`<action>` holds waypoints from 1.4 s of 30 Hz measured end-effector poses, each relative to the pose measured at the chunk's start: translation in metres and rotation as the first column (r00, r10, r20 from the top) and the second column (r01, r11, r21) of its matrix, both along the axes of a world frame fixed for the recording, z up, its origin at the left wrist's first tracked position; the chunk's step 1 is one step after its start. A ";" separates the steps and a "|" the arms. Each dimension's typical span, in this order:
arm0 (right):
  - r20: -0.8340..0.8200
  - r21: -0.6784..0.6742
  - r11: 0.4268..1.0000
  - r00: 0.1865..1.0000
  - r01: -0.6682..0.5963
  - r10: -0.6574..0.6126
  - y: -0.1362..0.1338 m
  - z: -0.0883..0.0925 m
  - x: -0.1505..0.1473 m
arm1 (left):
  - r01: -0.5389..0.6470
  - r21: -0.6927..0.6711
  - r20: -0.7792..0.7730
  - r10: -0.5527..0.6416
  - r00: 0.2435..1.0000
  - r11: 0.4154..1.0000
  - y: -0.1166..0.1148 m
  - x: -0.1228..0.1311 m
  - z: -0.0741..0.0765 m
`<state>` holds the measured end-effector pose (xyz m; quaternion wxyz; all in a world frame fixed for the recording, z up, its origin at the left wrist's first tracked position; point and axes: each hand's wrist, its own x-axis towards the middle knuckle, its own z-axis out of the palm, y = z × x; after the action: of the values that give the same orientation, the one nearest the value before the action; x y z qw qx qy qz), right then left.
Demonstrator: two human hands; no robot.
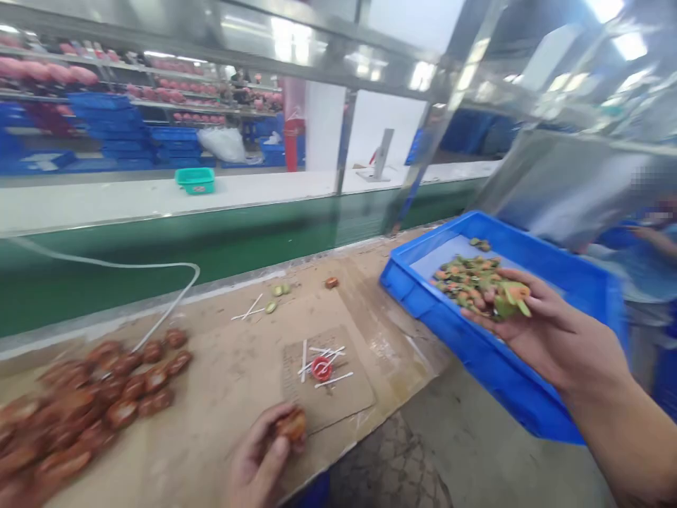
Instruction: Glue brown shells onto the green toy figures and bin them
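My left hand [264,451] is closed around a small glossy brown-orange piece [292,425] near the table's front edge. Over the blue crate [438,310] my right hand [544,324] grips a small green and orange piece [512,298] between thumb and fingers. Below that hand, inside the crate, lies a heap of similar green and orange pieces [460,275], partly hidden by the fingers. On a cardboard square [349,406] stands a small red cup [321,368] with several white cotton swabs [334,379] on and around it.
Many shiny brown pieces [127,384] cover the table's left side. A white cable [180,282] runs down to them. Small green pieces [280,289], more swabs and a single brown piece [331,282] lie farther back. A teal basket [194,180] sits on the white ledge. A person is at far right.
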<state>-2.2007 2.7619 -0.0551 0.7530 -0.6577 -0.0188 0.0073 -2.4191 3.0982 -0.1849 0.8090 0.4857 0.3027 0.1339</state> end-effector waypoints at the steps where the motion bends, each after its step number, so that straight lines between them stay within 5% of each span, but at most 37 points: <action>1: -0.057 0.045 0.996 0.996 -0.072 0.074 0.023 -0.006 -0.014 | 0.036 0.005 0.043 -0.036 0.998 0.999 -0.002 0.001 0.001; 3: -0.184 0.073 0.957 0.939 -0.282 0.291 0.067 -0.026 -0.044 | 0.129 -0.020 0.181 -0.123 0.976 0.991 -0.004 0.003 0.001; 6: -0.313 0.168 0.798 0.736 -0.579 0.600 0.122 -0.057 -0.086 | 0.200 -0.051 0.345 -0.171 0.923 0.979 -0.005 0.005 0.002; 8: -0.308 0.228 0.688 0.619 -0.689 0.722 0.146 -0.071 -0.107 | 0.207 -0.079 0.383 -0.162 0.909 0.975 -0.005 0.002 0.005; 10: -0.292 0.252 0.642 0.575 -0.724 0.764 0.161 -0.079 -0.120 | 0.219 -0.106 0.402 -0.160 0.902 0.970 -0.005 -0.003 0.009; 23: -0.244 0.258 0.689 0.644 -0.677 0.725 0.176 -0.088 -0.137 | 0.174 -0.071 0.484 -0.119 0.867 0.982 -0.005 -0.010 0.012; 28: -0.253 0.168 0.699 0.656 -0.695 0.712 0.172 -0.095 -0.139 | 0.075 0.113 0.473 -0.120 0.873 0.991 -0.002 -0.011 0.006; 32: -0.280 0.101 0.705 0.659 -0.702 0.698 0.169 -0.095 -0.142 | -0.010 0.348 0.459 -0.161 0.874 0.937 0.003 -0.014 0.005; 37: -0.270 0.240 0.661 0.605 -0.710 0.749 0.171 -0.087 -0.144 | -0.080 0.579 0.415 -0.209 0.885 0.811 0.006 -0.016 0.019; 42: -0.285 0.292 0.664 0.600 -0.688 0.747 0.174 -0.087 -0.140 | -0.075 0.666 0.334 -0.207 0.920 0.742 0.008 -0.023 0.020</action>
<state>-2.3411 2.9362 -0.1423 0.7218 -0.5199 -0.1357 0.4363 -2.4422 3.1061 -0.1647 0.6292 0.7166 0.0511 0.2967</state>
